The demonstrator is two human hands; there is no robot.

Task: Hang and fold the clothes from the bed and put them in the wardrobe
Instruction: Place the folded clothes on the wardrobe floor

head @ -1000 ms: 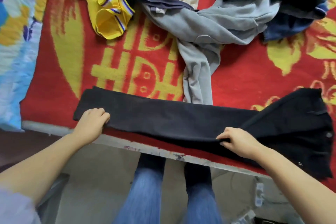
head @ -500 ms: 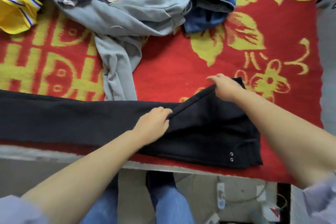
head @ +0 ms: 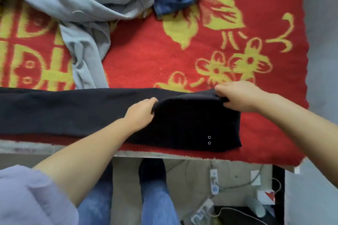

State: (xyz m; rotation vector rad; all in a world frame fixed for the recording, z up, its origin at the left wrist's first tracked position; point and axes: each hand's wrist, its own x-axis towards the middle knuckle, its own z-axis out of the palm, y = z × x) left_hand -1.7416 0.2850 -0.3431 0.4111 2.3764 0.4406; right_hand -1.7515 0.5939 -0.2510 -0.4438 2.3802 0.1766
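Black trousers (head: 192,124) lie along the bed's six-o'clock edge; left hand (head: 140,113) and right hand (head: 239,97) each pinch their folded waist end.

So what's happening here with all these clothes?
A person stands at the edge of a bed covered by a red and yellow blanket, folding black trousers laid along its near edge. The left hand and right hand both grip the waist end. A grey garment and some blue denim lie unfolded farther back.
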